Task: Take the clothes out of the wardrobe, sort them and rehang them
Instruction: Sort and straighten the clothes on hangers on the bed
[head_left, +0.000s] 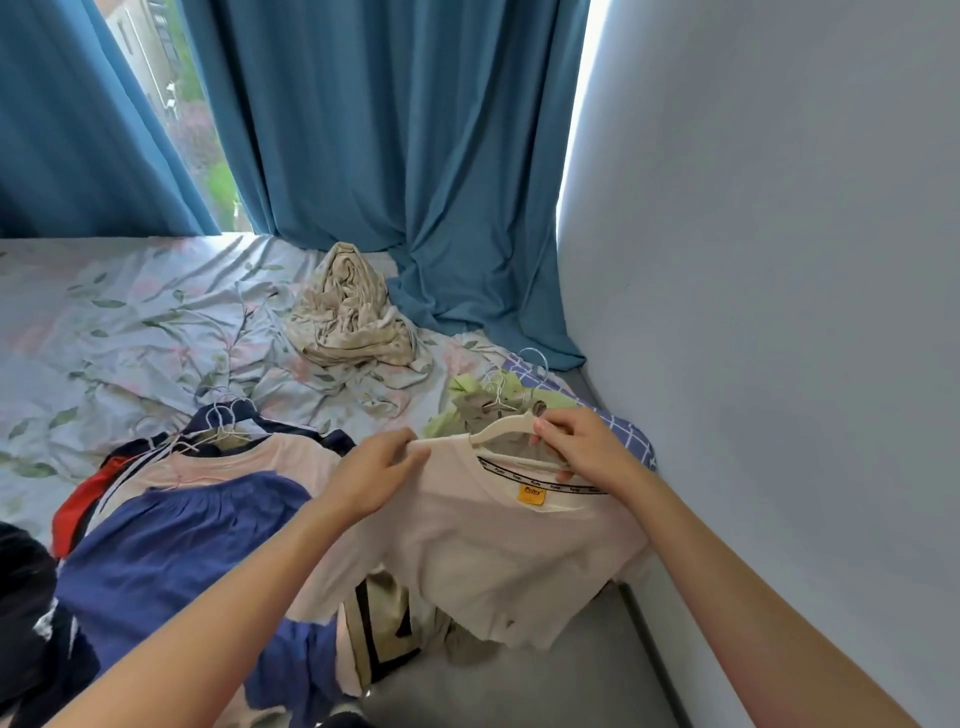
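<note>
Cream-white cotton, that is the t-shirt (498, 535) in work now: it hangs in the air over the near edge of the bed (130, 322), on a white plastic hanger (501, 428) which sits in its neck. The left hand (376, 475) pinches the shoulder seam of the shirt between thumb and curled fingers. The right hand (582, 447) has its fingers closed around the hanger and the collar, beside the yellow label (531, 494). So both hands hold tight, none is free.

Just left of the shirt lies a pile of garments (171, 519) still on their wire hangers: a navy blue one on top, a pale pink one under it, something red and something dark at the side. Behind the right hand lies a second, smaller heap (467, 405) with green cloth and more hangers, on a blue checked cloth (623, 431). Further back a beige crumpled cloth (348, 317) rests on the floral sheet, before the blue curtains (389, 130).

I judge the clothes are already out of the wardrobe, and the sorting is in the middle, with two groups formed. The rehanging is not begun; the wardrobe itself is not visible here.
</note>
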